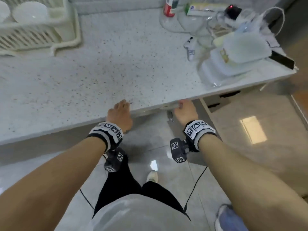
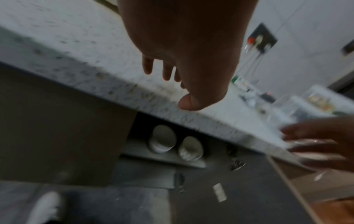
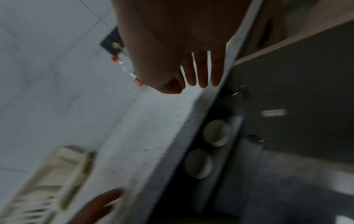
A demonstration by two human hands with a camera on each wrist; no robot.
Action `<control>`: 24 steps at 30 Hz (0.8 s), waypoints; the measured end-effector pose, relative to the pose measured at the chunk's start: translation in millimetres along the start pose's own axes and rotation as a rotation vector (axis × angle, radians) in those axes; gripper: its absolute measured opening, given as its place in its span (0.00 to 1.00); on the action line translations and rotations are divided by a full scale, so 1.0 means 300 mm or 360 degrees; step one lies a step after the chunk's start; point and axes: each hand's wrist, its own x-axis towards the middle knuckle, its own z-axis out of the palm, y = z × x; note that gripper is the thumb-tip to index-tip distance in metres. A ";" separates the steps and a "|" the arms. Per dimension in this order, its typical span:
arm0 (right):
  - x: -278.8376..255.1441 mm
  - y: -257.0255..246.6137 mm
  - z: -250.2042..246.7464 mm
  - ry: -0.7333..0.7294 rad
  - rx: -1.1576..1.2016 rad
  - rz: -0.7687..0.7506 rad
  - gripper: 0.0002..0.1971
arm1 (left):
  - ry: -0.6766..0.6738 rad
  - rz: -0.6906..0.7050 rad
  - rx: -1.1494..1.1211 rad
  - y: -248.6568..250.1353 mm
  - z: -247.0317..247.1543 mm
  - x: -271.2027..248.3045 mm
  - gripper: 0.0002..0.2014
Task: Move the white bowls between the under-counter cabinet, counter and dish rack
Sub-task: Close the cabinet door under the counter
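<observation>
1. Head view: a person stands at a speckled counter [image 1: 100,67], both bare forearms reaching forward, each wrist banded with a marker-covered strap.
2. Their left hand [image 1: 120,116] hovers over the counter's front edge, fingers straight and loosely spread, holding nothing.
3. Their right hand [image 1: 185,111] sits at the same edge further right, fingertips hidden under the lip; the right wrist view shows its fingers [image 3: 203,71] straight and slightly parted, empty.
4. Two stacks of white bowls [image 2: 175,143] stand side by side on a shelf inside the open under-counter cabinet [image 2: 166,157], below and between the two hands and well apart from both.
5. More white bowls [image 1: 30,11] sit in the cream dish rack [image 1: 33,35] at the counter's far left corner, well away from either hand.
6. Clear glassware [image 1: 180,22] and plastic containers [image 1: 233,55] crowd the counter's right end.
</observation>
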 end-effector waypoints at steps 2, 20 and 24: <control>-0.002 0.161 -0.025 -0.0046 -0.0275 0.0262 0.22 | 0.0090 -0.0031 0.0114 -0.008 0.039 -0.028 0.31; -0.010 0.662 -0.045 0.0083 -0.0466 0.0701 0.35 | 0.0218 0.0032 0.0274 -0.074 0.203 -0.047 0.45; -0.035 0.610 -0.004 0.0104 -0.0455 0.0738 0.34 | 0.0219 0.0006 0.0287 -0.072 0.201 -0.051 0.45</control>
